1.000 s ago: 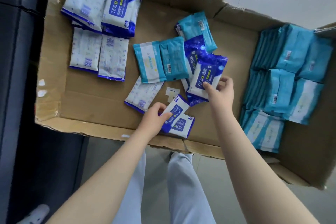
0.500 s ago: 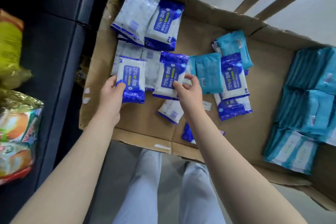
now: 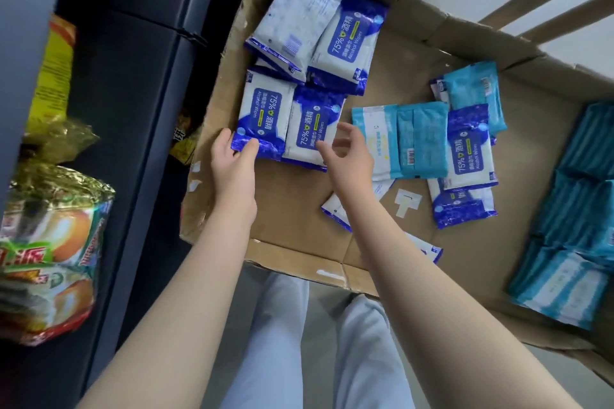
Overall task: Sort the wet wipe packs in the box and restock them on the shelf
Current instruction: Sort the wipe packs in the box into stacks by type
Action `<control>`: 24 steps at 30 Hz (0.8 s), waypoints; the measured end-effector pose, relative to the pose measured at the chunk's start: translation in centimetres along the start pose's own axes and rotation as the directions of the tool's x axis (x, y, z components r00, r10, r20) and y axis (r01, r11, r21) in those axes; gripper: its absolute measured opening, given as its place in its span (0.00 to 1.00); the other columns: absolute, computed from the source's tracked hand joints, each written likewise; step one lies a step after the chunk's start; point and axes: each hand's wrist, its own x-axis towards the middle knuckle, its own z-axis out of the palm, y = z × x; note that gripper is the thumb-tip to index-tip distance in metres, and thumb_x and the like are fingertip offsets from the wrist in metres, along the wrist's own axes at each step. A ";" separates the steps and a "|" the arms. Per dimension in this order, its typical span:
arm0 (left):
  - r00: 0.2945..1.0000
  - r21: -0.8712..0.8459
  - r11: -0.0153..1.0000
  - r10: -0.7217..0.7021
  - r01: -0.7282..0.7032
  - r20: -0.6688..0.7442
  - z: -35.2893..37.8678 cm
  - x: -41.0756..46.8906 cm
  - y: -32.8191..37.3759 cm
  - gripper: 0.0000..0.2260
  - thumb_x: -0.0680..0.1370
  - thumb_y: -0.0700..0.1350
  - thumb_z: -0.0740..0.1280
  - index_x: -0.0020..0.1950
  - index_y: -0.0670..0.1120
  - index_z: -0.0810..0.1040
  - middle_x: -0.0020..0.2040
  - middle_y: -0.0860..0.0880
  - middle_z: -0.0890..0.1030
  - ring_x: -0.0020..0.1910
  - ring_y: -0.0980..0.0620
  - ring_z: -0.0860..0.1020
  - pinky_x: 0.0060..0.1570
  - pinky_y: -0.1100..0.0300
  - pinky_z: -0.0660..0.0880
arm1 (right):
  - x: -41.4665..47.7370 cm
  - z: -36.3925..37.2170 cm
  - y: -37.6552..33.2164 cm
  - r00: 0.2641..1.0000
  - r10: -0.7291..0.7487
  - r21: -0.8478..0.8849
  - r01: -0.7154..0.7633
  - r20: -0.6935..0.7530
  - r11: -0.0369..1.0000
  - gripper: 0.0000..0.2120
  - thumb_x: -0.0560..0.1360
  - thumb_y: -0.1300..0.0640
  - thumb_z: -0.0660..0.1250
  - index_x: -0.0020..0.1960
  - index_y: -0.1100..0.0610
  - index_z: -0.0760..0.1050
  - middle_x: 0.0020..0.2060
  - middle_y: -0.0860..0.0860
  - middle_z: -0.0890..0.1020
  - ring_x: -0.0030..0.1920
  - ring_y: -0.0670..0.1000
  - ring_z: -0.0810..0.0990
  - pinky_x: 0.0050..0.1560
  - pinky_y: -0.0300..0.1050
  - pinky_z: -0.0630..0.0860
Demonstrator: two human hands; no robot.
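Observation:
A wide cardboard box point(image 3: 292, 209) holds blue-and-white alcohol wipe packs and teal wipe packs. My left hand point(image 3: 232, 156) pinches the near edge of a blue pack point(image 3: 262, 109) lying in the box's left group. Beside it lies a second blue pack point(image 3: 312, 126). My right hand point(image 3: 349, 156) hovers just off that pack with fingers spread and nothing in it. Two more blue packs point(image 3: 345, 43) lean in the far left corner. Loose teal packs point(image 3: 418, 139) and blue packs point(image 3: 470, 149) lie mixed in the middle. Teal packs point(image 3: 584, 202) stand in rows at the right.
A dark shelf unit point(image 3: 139, 76) stands left of the box, with snack bags point(image 3: 50, 242) on it. A small paper scrap point(image 3: 407, 202) lies on the box floor. My legs in light trousers point(image 3: 315, 342) are below the box's near edge.
Both hands carried blue packs from the middle to the left group. The left pack now lies down against the stack, and my right hand has let go of its pack and opened.

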 end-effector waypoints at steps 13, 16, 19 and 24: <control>0.946 0.329 0.925 0.263 -0.190 -0.191 2.9 -3.0 1.3 0.21 0.78 0.41 0.64 0.70 0.49 0.68 0.70 0.50 0.67 0.64 0.55 0.70 0.44 0.79 0.70 | 2.2 -11.4 3.9 0.922 -0.059 -0.351 -0.086 -0.383 0.932 0.27 0.78 0.50 0.67 0.73 0.57 0.66 0.68 0.56 0.70 0.69 0.56 0.67 0.69 0.50 0.65; 0.931 0.487 0.810 0.364 -0.326 0.017 5.5 -5.5 -0.5 0.15 0.78 0.39 0.65 0.64 0.49 0.72 0.70 0.49 0.68 0.66 0.53 0.70 0.57 0.73 0.69 | 3.2 -12.6 4.9 0.931 -0.075 -0.350 -0.059 -0.356 0.935 0.22 0.78 0.52 0.67 0.70 0.57 0.70 0.65 0.54 0.71 0.66 0.56 0.69 0.65 0.48 0.69; 0.956 0.505 0.829 0.110 -0.239 0.272 9.3 -6.5 -2.6 0.15 0.80 0.42 0.65 0.67 0.47 0.72 0.66 0.50 0.73 0.53 0.62 0.75 0.45 0.77 0.73 | 3.9 -13.1 5.2 0.934 -0.086 -0.258 -0.006 -0.347 0.966 0.16 0.79 0.55 0.67 0.66 0.56 0.73 0.60 0.51 0.74 0.60 0.50 0.75 0.62 0.46 0.75; 0.953 0.671 0.701 0.041 -0.241 0.300 14.2 -6.2 -5.3 0.21 0.77 0.47 0.71 0.67 0.44 0.70 0.65 0.45 0.72 0.63 0.50 0.73 0.55 0.61 0.75 | 4.2 -13.5 5.7 0.941 -0.035 -0.194 -0.032 -0.336 0.981 0.16 0.77 0.57 0.69 0.64 0.54 0.74 0.59 0.49 0.78 0.58 0.47 0.77 0.57 0.42 0.78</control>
